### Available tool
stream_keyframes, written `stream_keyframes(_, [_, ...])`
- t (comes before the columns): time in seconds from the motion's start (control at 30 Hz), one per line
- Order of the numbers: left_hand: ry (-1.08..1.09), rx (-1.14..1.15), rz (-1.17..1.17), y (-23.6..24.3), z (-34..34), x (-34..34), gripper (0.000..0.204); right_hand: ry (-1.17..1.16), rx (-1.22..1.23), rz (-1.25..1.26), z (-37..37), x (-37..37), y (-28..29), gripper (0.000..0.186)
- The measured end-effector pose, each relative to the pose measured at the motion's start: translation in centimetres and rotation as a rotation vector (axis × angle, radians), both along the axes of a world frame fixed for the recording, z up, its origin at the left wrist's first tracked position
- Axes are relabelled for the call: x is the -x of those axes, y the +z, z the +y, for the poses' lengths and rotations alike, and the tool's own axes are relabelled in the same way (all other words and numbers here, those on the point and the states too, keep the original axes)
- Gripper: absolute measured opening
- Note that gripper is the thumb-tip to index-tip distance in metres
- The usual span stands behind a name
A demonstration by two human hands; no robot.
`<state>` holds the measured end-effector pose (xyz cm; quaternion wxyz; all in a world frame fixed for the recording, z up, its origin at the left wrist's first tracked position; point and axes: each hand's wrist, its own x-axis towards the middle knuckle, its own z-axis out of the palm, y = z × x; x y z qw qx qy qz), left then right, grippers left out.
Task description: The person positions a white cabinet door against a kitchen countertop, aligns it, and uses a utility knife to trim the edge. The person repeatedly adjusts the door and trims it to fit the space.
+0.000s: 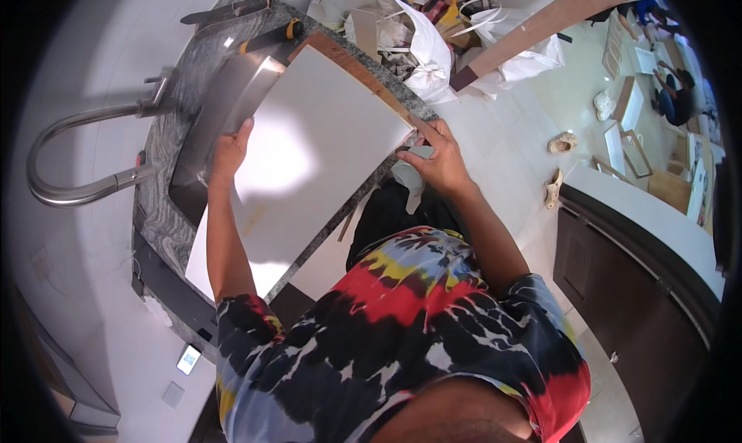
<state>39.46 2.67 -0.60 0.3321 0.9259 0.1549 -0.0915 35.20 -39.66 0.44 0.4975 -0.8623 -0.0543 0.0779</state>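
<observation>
A large white board (325, 95) lies slantwise over the counter and the sink, a bright patch of light on it. My left hand (229, 153) is closed round its left edge, thumb on top. At the board's right corner my right hand (442, 161) is closed, fingers and thumb pinched together. A pale curled strip (411, 182) hangs from under the right thumb, in front of my dark trousers. A thin brownish flat piece (421, 125) shows by the right index finger; whether it is part of the board I cannot tell. A brown wooden panel (328, 47) shows beneath the board's far edge.
A grey granite counter (158, 203) carries a steel faucet (77, 122), a tool with a black-and-yellow handle (270, 37) and a dark narrow object (228, 10). White sacks (429, 64) of scrap stand beyond. Shoes (563, 142) lie on the floor; another person (674, 91) sits far right.
</observation>
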Motion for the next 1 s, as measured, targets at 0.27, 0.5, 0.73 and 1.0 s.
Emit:
stream_keyframes(0.27, [0.011, -0.035, -0.011, -0.4, 0.9, -0.9, 0.073, -0.109, 0.168, 0.072, 1.2, -1.3, 0.1, 0.077])
stream_keyframes(0.5, [-0.031, -0.032, -0.003, -1.1, 1.3, -1.3, 0.069, 0.124, 0.195, -0.161, -1.6, -3.4, -0.2, 0.066])
stream_keyframes(0.73, [-0.03, -0.517, -0.204, 2.7, -2.4, -0.3, 0.05, 0.179, 0.165, -0.138, 0.3, -8.3, 3.4, 0.036])
stream_keyframes(1.0, [-0.153, -0.418, -0.498, 0.2, -17.6, -0.3, 0.049, 0.485, 0.154, -0.667, 20.1, -24.4, 0.3, 0.024])
